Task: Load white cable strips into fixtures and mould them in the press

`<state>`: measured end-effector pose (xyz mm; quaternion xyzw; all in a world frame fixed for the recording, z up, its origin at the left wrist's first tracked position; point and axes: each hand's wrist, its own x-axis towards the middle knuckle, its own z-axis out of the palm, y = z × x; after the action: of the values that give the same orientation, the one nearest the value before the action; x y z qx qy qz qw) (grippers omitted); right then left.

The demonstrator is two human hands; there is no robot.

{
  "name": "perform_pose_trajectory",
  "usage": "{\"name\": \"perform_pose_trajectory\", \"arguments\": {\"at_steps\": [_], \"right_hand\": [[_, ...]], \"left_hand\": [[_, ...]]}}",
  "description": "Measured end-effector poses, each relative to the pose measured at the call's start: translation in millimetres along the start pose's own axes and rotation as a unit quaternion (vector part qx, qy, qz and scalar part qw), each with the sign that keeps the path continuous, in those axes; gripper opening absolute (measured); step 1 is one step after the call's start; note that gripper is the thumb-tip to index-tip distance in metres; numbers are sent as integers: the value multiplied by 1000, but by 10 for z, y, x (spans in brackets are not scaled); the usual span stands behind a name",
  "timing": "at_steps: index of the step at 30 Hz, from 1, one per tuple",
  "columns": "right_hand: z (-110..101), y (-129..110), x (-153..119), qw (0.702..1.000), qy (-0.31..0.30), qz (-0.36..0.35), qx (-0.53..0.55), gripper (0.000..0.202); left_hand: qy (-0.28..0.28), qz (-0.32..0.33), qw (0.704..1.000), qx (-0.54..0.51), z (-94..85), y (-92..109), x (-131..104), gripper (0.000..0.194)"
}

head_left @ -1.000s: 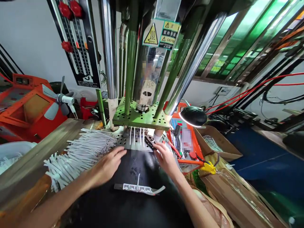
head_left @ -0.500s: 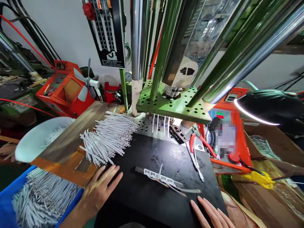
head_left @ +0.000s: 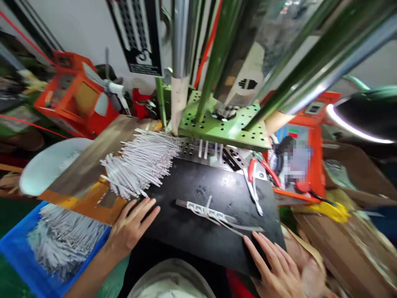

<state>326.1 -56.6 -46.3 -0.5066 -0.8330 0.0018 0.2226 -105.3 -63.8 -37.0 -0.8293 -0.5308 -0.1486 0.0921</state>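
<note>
While both palms are facing down, a blue crate (head_left: 14, 250) is standing left of the left hand (head_left: 132, 227), its walls presumably keeping loose white strips (head_left: 68, 236) gathered. Just beyond that hand's fingertips, a heap (head_left: 142, 161) of similar strips is lying on a wooden board (head_left: 105, 140), spread roughly side by side, perhaps so that single ones are separating easily. The left hand itself is resting near the board's corner, its fingers slightly apart and gripping nothing visible, seemingly bracing. To its right, a white moulded piece (head_left: 206, 211) is lying on the black work surface (head_left: 186, 182) between the hands, its thin tails pointing toward the right hand (head_left: 274, 260); that spot is probably keeping it reachable from either side. Farther beyond both hands, four upright-looking strips (head_left: 206, 150) are projecting from under the green plate (head_left: 223, 124), apparently being held there. Ahead of the right hand, red-handled pliers (head_left: 254, 178) are lying close by, likely for convenience. The right hand is spreading its fingers at the surface's near corner; whether a fingertip is touching the nearest tail, one cannot tell.
</note>
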Motion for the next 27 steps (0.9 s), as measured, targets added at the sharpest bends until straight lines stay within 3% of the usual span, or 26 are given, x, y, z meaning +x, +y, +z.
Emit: {"name": "perform_pose_trajectory", "arguments": {"at_steps": [3,7,10,13,16,19,24,27], "right_hand": [[-49,-70,24,999,-43,-5,-20,76],[-146,-38,21,995,-90,6,-46,77],[-253,-75,130,993,-115,30,14,62],[-249,-172,402,986,-96,20,137,63],[-107,-262,749,978,-59,7,201,44],[11,-218,1058,967,-92,-33,234,19],[39,51,1555,903,-236,-110,343,12],[159,-55,1887,848,-322,-86,411,19]], "left_hand": [[-31,8,999,15,0,-48,-46,57],[-47,71,995,44,-47,-113,19,64],[-44,112,993,-8,-116,-31,240,60],[-30,143,987,-71,-112,154,590,69],[-23,103,992,-72,-24,327,924,44],[-70,64,989,-109,45,391,1126,30],[-130,45,965,-221,87,284,1218,26],[-113,98,959,-241,156,189,1187,23]]}}
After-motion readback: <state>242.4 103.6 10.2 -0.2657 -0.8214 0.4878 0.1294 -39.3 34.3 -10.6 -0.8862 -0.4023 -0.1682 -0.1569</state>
